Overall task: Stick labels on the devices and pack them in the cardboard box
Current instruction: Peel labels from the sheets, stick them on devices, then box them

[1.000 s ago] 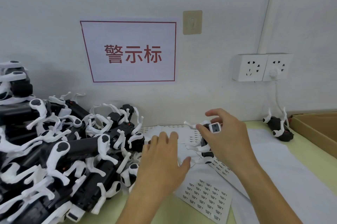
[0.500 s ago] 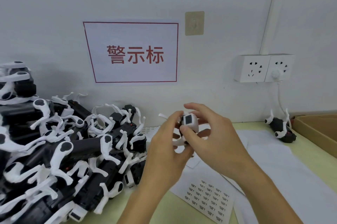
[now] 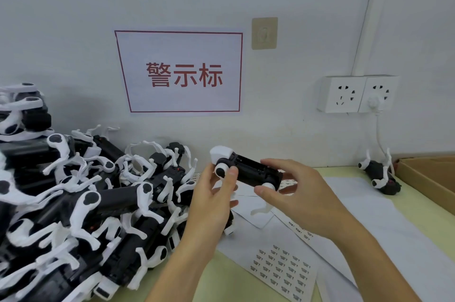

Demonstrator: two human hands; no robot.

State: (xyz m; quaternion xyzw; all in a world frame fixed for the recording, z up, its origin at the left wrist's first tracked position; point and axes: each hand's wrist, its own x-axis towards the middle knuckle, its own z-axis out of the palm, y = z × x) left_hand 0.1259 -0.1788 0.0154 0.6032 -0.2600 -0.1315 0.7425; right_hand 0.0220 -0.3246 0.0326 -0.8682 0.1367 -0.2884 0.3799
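Note:
A black device with white legs is held sideways above the table between both hands. My left hand grips its left end, thumb beside a white joint. My right hand holds its right end with curled fingers. Below the hands lie white label sheets with rows of small printed labels. A corner of the cardboard box shows at the right edge. One more device lies on its back next to the box.
A big heap of black and white devices fills the left side of the yellow-green table. On the wall behind are a red-framed sign, two sockets with a white cable, and hooks.
The device was lifted from the label sheets, first held upright at its end, and is now turned lengthwise. My left hand came up from the table and took hold of it.

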